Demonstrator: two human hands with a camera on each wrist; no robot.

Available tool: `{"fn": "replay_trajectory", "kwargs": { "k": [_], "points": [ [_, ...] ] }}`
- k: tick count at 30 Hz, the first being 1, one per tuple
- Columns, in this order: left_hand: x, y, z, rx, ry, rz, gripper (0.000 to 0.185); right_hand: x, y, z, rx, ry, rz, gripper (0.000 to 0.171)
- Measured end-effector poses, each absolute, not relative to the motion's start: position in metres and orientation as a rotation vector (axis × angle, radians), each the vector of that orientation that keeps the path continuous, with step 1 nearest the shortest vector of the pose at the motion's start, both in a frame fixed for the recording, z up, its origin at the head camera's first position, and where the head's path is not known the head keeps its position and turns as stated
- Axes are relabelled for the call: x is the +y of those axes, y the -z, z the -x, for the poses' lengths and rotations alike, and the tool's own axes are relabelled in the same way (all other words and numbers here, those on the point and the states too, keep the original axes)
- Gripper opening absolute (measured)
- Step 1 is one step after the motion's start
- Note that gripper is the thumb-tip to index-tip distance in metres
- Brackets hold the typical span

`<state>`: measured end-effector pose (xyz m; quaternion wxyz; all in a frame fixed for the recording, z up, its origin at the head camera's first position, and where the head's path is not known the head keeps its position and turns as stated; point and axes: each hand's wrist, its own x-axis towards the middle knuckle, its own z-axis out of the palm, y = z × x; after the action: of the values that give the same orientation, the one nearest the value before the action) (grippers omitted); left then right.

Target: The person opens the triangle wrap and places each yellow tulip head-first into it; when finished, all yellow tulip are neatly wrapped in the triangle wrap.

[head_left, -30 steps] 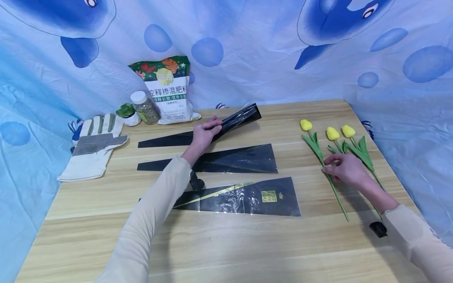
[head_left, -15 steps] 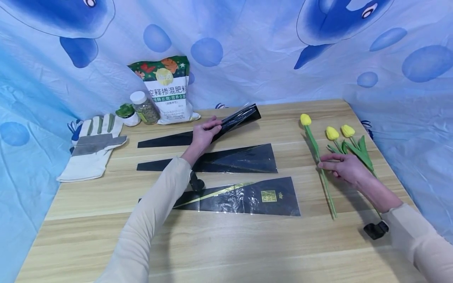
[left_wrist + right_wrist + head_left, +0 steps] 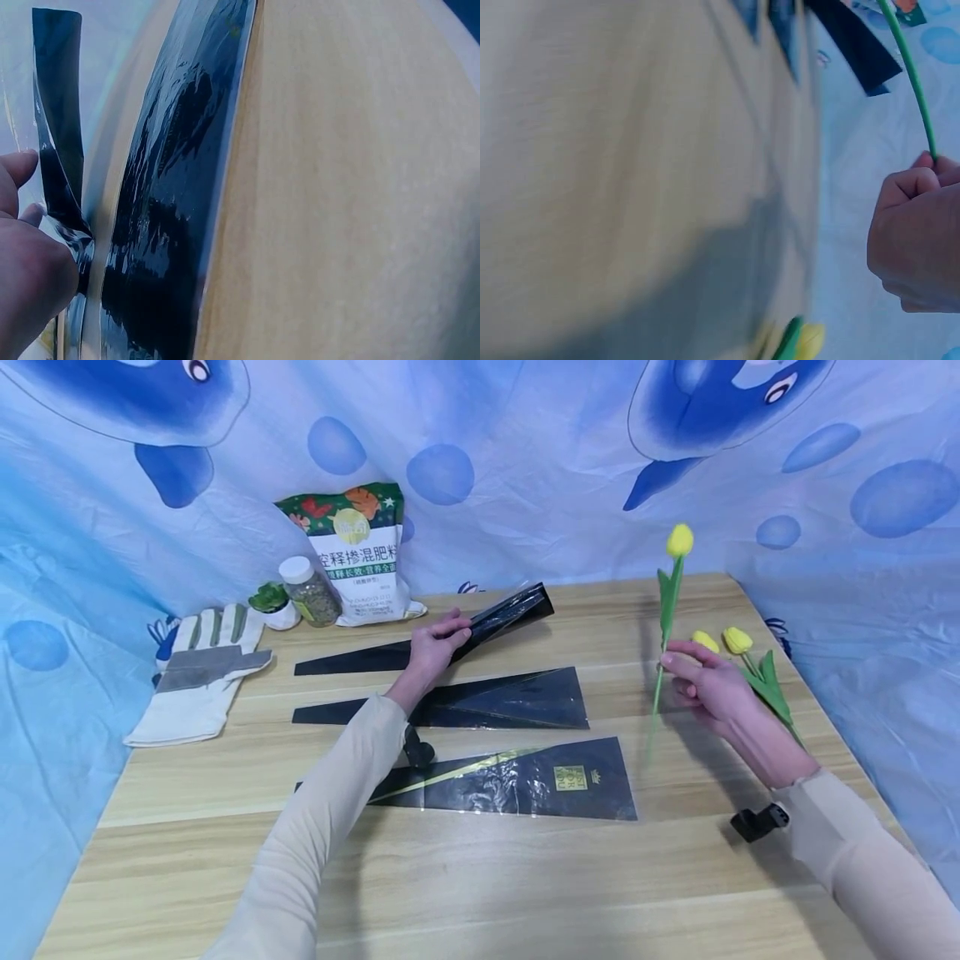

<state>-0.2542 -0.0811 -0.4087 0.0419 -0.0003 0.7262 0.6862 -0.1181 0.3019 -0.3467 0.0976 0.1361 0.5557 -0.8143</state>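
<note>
My right hand pinches the green stem of a yellow artificial tulip, which stands nearly upright above the table. In the right wrist view the stem rises from between the thumb and fingers. At the back of the table my left hand holds a black flower sleeve partway along. Its wide end is lifted and spread, as the sleeve in the left wrist view also shows. Two more tulips lie at the right, partly behind the right hand.
Two flat black sleeves lie in front, a middle one and a nearer one with gold print. Back left are work gloves, a small potted plant, a lidded jar and a fertilizer bag. A blue curtain hangs behind.
The right hand has picked the tulip up from the table, moving it up and leftward as it tilted upright. The left hand and its sleeve have stayed in place.
</note>
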Motion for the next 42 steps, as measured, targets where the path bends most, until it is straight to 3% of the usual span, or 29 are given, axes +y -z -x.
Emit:
{"fn": "replay_trajectory", "kwargs": {
  "k": [5, 13, 42],
  "points": [
    [-0.081, 0.411, 0.254, 2.22, -2.098, 0.006, 0.024, 0.285, 0.333, 0.141, 1.466, 2.701, -0.331, 0.01],
    [-0.079, 0.411, 0.254, 2.208, -2.088, -0.01, 0.024, 0.269, 0.32, 0.171, 1.305, 3.01, -0.364, 0.015],
    [-0.078, 0.411, 0.251, 2.27, -2.101, -0.072, 0.022, 0.234, 0.328, 0.233, 1.659, 3.209, -0.585, 0.015]
  ]
}}
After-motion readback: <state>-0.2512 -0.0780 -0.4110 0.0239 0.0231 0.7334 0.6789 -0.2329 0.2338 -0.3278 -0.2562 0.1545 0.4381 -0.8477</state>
